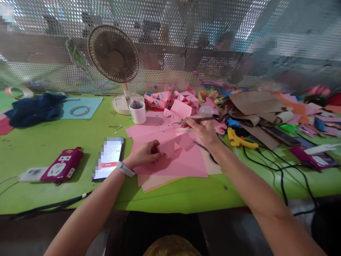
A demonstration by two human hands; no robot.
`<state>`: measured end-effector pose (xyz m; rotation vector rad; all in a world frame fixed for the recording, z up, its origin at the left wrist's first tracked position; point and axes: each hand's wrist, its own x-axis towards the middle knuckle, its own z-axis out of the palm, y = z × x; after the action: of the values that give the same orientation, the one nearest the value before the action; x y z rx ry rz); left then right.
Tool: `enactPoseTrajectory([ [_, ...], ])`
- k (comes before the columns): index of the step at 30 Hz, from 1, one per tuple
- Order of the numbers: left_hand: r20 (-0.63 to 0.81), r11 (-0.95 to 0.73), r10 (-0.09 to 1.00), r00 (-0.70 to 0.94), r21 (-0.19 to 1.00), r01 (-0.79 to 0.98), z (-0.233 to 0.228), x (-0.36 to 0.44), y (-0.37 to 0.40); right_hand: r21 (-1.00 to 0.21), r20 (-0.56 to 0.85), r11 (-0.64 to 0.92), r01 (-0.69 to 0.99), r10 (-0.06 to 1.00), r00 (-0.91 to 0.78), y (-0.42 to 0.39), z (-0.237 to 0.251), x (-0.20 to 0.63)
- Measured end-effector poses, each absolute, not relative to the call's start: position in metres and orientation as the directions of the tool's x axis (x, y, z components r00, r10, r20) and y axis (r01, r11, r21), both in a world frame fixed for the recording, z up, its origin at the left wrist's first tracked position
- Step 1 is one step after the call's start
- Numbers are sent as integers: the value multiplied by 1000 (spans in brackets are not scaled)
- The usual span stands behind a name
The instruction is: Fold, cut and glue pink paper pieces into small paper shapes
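My left hand [149, 153], with a white watch on the wrist, has its fingers closed on a folded pink paper piece [167, 148]. Beneath it lies a stack of pink paper sheets [186, 167]. My right hand [204, 131] grips slim metal tweezers [183, 121], their thin tip pointing left above the paper. Small blue dots are scattered around that tip. Just beyond it stands a pink paper piece with blue dots [179, 110]. Several similar dotted pink pieces [160, 99] are heaped at the back.
A fan [114, 57] and a white cup [137, 113] stand at the back. To the left are a phone [109, 156] and a purple power strip [62, 165]. On the right are a yellow glue gun [239, 139], black cables [279, 167] and brown paper [253, 103].
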<state>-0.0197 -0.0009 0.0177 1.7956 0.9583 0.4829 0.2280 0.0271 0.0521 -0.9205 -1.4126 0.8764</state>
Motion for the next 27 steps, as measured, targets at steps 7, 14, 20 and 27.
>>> enactPoseTrajectory([
  [7, -116, -122, 765, 634, 940, 318, 15, -16, -2, -919, 388, 383, 98, 921, 32, -36, 40, 223],
  [14, -93, -191, 775, 625, 909, 371, 12, -15, -1, -953, 290, 294, 72, 955, -68, -46, 28, 216],
  [20, -122, -172, 770, 626, 906, 387, 11, -13, -3, -939, 300, 306, 157, 952, -63, -50, 25, 213],
  [27, -114, -180, 771, 627, 905, 386, 10, -14, -3, -924, 330, 331, 193, 943, -40, -51, 22, 209],
])
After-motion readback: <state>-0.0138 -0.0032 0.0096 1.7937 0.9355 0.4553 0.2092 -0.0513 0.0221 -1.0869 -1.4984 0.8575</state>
